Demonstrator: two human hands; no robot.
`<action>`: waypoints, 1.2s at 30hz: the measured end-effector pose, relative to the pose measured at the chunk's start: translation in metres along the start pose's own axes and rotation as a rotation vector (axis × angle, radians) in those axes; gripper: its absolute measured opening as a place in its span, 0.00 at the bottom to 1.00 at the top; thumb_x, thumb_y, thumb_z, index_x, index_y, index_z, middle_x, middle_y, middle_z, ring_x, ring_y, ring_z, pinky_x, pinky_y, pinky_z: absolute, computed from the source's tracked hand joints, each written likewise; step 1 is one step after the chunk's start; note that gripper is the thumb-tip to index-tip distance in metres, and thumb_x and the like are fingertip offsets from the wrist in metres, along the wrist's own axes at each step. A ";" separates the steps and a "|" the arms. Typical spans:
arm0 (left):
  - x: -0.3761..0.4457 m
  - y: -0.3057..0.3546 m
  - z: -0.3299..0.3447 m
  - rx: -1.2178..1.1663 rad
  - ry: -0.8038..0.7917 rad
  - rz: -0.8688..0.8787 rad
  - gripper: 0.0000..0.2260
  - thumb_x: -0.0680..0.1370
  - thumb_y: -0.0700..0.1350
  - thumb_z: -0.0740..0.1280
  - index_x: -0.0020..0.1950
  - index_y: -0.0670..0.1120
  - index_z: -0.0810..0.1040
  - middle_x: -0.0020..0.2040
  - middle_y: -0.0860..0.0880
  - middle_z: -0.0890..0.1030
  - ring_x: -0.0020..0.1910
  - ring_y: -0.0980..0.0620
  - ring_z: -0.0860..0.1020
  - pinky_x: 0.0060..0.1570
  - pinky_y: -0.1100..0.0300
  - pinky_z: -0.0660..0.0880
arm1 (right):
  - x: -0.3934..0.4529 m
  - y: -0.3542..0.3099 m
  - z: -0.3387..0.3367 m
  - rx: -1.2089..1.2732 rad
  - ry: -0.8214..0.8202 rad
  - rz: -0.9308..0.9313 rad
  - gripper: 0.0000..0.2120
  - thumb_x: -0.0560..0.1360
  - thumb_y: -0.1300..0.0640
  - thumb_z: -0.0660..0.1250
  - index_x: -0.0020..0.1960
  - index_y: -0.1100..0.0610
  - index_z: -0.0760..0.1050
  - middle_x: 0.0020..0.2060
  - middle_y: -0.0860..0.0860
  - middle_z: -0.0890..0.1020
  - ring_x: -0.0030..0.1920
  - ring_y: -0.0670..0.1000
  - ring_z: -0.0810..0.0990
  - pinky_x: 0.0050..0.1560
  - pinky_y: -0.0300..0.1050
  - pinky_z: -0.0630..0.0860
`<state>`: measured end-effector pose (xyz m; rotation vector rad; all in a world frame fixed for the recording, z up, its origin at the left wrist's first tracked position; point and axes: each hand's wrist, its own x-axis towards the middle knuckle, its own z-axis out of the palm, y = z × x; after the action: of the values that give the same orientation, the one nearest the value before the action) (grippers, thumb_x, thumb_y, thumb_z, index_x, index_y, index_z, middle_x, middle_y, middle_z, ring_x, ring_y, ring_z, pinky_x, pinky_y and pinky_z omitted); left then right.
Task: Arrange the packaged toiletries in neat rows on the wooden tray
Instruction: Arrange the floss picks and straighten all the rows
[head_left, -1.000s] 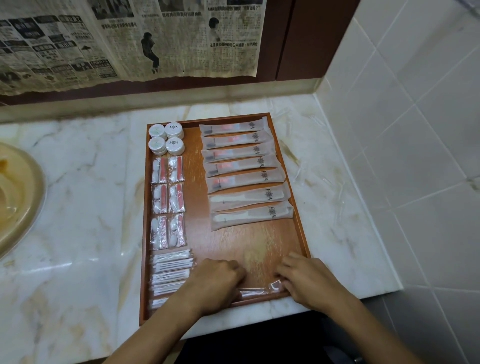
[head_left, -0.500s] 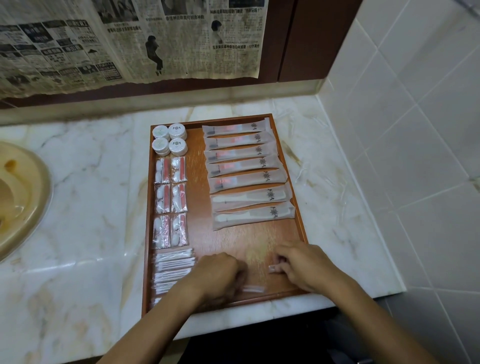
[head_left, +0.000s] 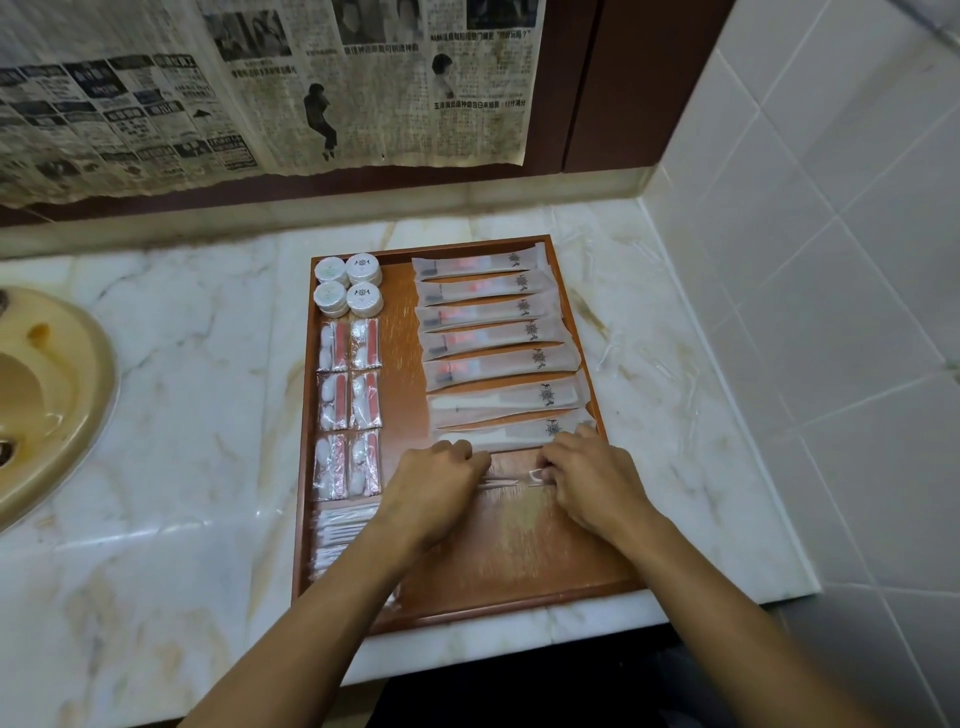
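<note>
A wooden tray (head_left: 524, 566) lies on the marble counter. On it are several long white sachets (head_left: 498, 332) in a row at the right, round white soaps (head_left: 347, 283) at the far left, red-and-white packets (head_left: 349, 405) below them, and thin clear packets (head_left: 343, 530) at the near left. My left hand (head_left: 434, 491) and my right hand (head_left: 592, 483) each pinch one end of a clear slim packet (head_left: 506, 480), stretched between them just below the nearest long sachet.
A beige basin (head_left: 47, 400) sits at the left of the counter (head_left: 182, 415). A tiled wall (head_left: 805, 260) rises close on the right. Newspaper (head_left: 260, 88) hangs on the back wall. The counter's front edge runs just below the tray.
Both hands have carried the clear slim packet from the tray's near edge up toward the row of long sachets.
</note>
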<state>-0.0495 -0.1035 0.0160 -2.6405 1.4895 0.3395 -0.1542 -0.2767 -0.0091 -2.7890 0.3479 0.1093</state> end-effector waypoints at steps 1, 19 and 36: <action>-0.001 0.001 0.000 0.004 -0.004 -0.014 0.10 0.80 0.40 0.56 0.60 0.47 0.72 0.55 0.47 0.76 0.55 0.44 0.75 0.38 0.54 0.65 | 0.000 0.001 0.002 -0.005 0.019 0.003 0.05 0.75 0.57 0.66 0.48 0.51 0.81 0.45 0.44 0.81 0.49 0.50 0.73 0.38 0.47 0.75; -0.016 0.013 0.037 -0.104 0.252 -0.042 0.13 0.67 0.43 0.76 0.49 0.47 0.78 0.45 0.49 0.77 0.46 0.47 0.75 0.27 0.57 0.71 | -0.024 0.006 0.020 -0.027 0.185 -0.009 0.09 0.68 0.65 0.72 0.47 0.57 0.81 0.45 0.51 0.79 0.46 0.52 0.79 0.29 0.46 0.78; -0.014 0.016 0.045 -0.122 0.237 -0.085 0.13 0.67 0.43 0.77 0.49 0.46 0.80 0.47 0.48 0.78 0.46 0.47 0.77 0.26 0.57 0.73 | -0.019 0.004 0.028 0.024 0.239 0.012 0.14 0.62 0.70 0.72 0.45 0.58 0.82 0.44 0.51 0.79 0.46 0.55 0.79 0.29 0.49 0.78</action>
<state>-0.0767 -0.0922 -0.0241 -2.9175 1.4545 0.1166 -0.1744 -0.2671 -0.0350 -2.7806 0.4193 -0.2257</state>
